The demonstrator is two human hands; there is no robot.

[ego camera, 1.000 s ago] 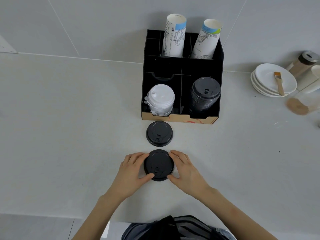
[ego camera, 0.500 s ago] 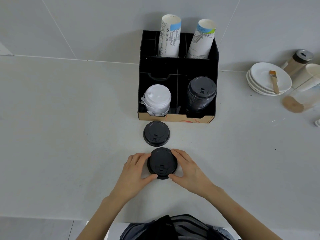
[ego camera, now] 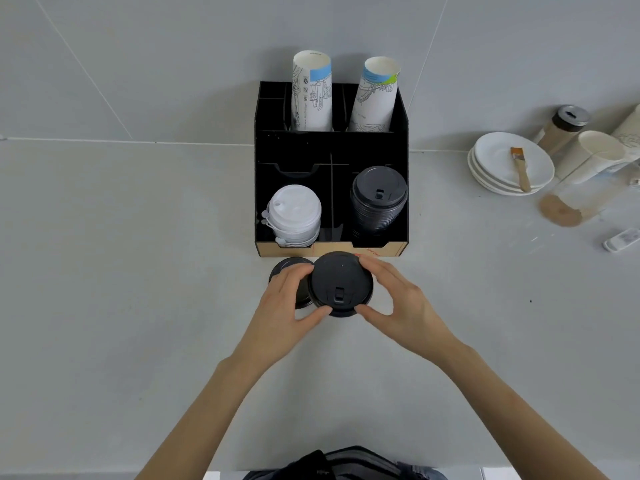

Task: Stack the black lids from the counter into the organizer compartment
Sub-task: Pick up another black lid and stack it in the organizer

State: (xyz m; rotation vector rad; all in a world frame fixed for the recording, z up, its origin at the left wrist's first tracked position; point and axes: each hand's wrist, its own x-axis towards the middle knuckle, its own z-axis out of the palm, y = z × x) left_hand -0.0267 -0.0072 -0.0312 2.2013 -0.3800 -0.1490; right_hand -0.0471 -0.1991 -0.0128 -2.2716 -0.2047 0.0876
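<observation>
Both hands hold one black lid (ego camera: 340, 285) by its rim, lifted above the counter just in front of the organizer (ego camera: 330, 148). My left hand (ego camera: 287, 306) grips its left edge and my right hand (ego camera: 398, 299) its right edge. A second black lid (ego camera: 290, 266) lies on the counter behind my left hand, partly hidden. The organizer's front right compartment holds a tall stack of black lids (ego camera: 378, 199). Its front left compartment holds white lids (ego camera: 294, 214).
Two stacks of paper cups (ego camera: 311, 91) stand in the organizer's rear slots. At the right are stacked white plates (ego camera: 498, 168) with a brush (ego camera: 520, 168), a shaker jar (ego camera: 564, 124), paper cups (ego camera: 588, 150) and a lying clear container (ego camera: 571, 202). The wall rises behind.
The held lid has risen off the counter and moved forward toward the organizer with both hands, and it now overlaps the second lid in view.
</observation>
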